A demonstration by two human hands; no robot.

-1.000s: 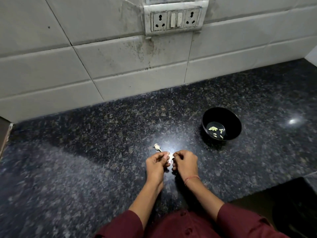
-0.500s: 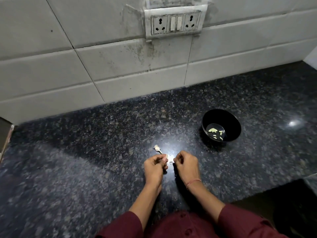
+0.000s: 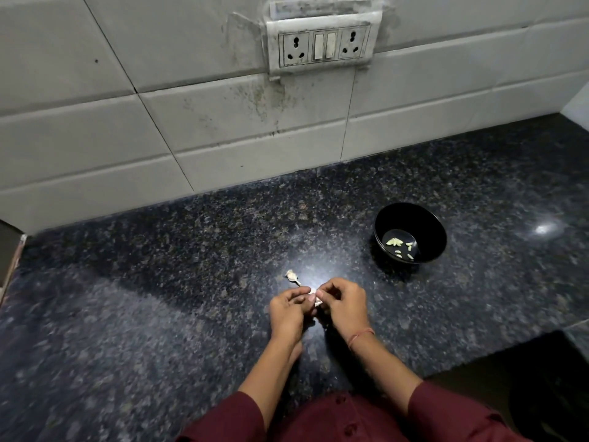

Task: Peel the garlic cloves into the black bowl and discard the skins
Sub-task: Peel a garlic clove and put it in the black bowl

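Observation:
My left hand (image 3: 288, 309) and my right hand (image 3: 342, 306) meet just above the dark granite counter (image 3: 159, 298). Both pinch a small pale garlic clove (image 3: 314, 293) between their fingertips; most of it is hidden by the fingers. A scrap of garlic stem and skin (image 3: 291, 276) lies on the counter just beyond my left hand. The black bowl (image 3: 430, 228) stands to the right and farther back, with several peeled cloves (image 3: 398, 245) in its bottom.
A white tiled wall (image 3: 223, 138) with a switch and socket plate (image 3: 323, 46) backs the counter. The counter's front edge steps back at the lower right, with a dark gap (image 3: 526, 384) below. A ledge edge (image 3: 12, 260) shows at far left.
My hands parted slightly half a second ago and have closed together again on the clove. The camera view shifted a little; the bowl and the scrap stayed put.

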